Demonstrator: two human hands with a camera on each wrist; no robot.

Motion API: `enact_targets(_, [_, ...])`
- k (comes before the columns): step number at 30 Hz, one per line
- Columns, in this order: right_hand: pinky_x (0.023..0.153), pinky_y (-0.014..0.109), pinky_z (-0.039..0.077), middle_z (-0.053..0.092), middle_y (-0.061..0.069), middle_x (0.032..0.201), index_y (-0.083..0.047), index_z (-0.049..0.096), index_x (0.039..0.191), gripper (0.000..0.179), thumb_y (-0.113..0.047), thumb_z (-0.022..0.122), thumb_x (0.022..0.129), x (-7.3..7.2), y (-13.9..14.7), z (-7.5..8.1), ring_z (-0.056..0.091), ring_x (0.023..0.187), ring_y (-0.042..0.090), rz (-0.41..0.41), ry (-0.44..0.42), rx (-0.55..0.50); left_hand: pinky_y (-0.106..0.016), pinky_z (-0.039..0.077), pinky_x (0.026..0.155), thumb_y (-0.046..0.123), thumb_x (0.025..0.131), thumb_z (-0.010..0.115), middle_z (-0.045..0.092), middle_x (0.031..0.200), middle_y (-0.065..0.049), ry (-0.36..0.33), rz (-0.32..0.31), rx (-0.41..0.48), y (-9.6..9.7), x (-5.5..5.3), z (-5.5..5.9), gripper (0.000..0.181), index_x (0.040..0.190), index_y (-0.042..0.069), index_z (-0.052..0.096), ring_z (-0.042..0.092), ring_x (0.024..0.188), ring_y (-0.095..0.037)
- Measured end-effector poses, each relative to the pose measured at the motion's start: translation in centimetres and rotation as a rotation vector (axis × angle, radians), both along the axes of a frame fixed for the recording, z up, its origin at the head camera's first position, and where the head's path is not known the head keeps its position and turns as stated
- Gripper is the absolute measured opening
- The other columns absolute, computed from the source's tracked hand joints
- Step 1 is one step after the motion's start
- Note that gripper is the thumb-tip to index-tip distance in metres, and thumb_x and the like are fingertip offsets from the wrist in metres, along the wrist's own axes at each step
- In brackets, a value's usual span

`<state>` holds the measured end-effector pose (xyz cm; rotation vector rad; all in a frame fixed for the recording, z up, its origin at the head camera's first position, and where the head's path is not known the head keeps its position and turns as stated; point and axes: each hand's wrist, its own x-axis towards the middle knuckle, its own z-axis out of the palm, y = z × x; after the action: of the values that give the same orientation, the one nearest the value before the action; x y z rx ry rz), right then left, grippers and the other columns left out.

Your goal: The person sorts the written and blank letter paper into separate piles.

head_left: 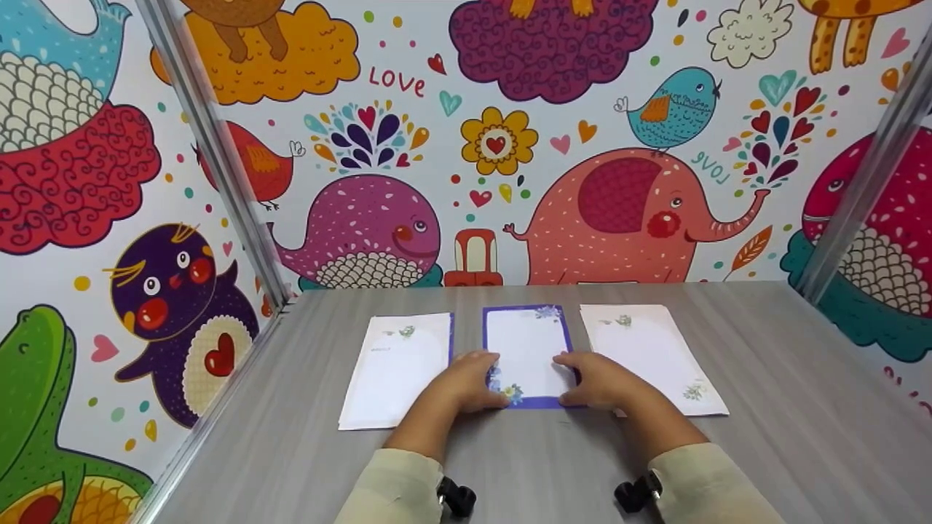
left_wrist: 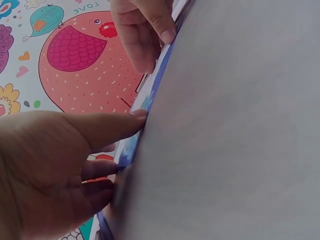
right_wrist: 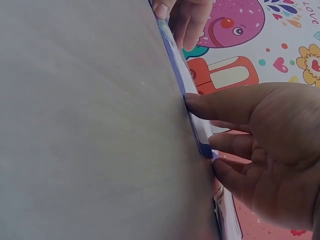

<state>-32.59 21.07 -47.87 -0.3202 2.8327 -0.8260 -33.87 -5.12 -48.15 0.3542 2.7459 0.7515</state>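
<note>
A purple-bordered sheet of letter paper [head_left: 528, 342] with blue flowers in its corners lies on the table between my hands. My left hand [head_left: 470, 382] is at its left side, the thumb at the near left corner and a fingertip on the left edge. My right hand [head_left: 601, 380] is at the right side in the same way, its thumb by the near right corner. In the left wrist view the left thumb [left_wrist: 125, 122] meets the near edge of the paper. The right wrist view has the right thumb [right_wrist: 205, 104] at the near edge, the fingers beyond it.
To the left lies a stack of pale floral paper [head_left: 404, 364], with a purple edge showing beneath its right side. Another pale floral stack [head_left: 648, 356] lies to the right, partly behind the right hand. The grey table [head_left: 531, 466] ends at a cartoon-printed wall [head_left: 408, 145].
</note>
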Motion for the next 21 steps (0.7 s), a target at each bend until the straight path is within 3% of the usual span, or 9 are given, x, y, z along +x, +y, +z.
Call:
enact_targets(7, [0.124, 0.068, 0.036, 0.058, 0.02, 0.158, -0.015, 0.061, 0.152, 0.073, -0.018, 0.089, 0.085, -0.04, -0.12, 0.03, 0.051, 0.149, 0.045, -0.028, 0.0, -0.007, -0.053, 0.035, 0.131, 0.042, 0.089, 0.086, 0.049, 0.165, -0.009, 0.009, 0.045, 0.005, 0.29, -0.26, -0.14, 0.082, 0.159, 0.019, 0.051, 0.047, 0.149, -0.028])
enact_targets(13, [0.123, 0.064, 0.041, 0.063, 0.018, 0.152, -0.011, 0.066, 0.147, 0.066, -0.013, 0.089, 0.085, -0.32, -0.41, -0.16, 0.06, 0.138, 0.038, -0.08, 0.051, -0.061, -0.05, 0.049, 0.117, 0.041, 0.087, 0.088, 0.059, 0.136, -0.01, 0.055, 0.089, 0.014, 0.59, -0.33, -0.18, 0.064, 0.142, 0.016, 0.067, 0.055, 0.122, -0.025])
enact_targets(17, [0.12, 0.061, 0.046, 0.069, 0.017, 0.145, -0.008, 0.071, 0.14, 0.06, -0.013, 0.089, 0.084, -0.4, -0.54, -0.2, 0.065, 0.127, 0.033, -0.123, 0.078, -0.096, -0.051, 0.05, 0.113, 0.041, 0.086, 0.089, 0.063, 0.13, -0.01, 0.1, 0.106, 0.009, 0.69, -0.13, -0.14, 0.058, 0.136, 0.016, 0.072, 0.055, 0.12, -0.027])
enact_targets(21, [0.114, 0.057, 0.052, 0.072, 0.019, 0.138, -0.003, 0.072, 0.137, 0.057, -0.011, 0.088, 0.083, -0.49, -0.39, -0.07, 0.066, 0.117, 0.03, -0.132, 0.095, -0.127, -0.052, 0.053, 0.108, 0.043, 0.086, 0.088, 0.069, 0.125, -0.011, 0.086, 0.124, 0.045, 0.7, 0.01, 0.0, 0.056, 0.131, 0.013, 0.074, 0.06, 0.113, -0.028])
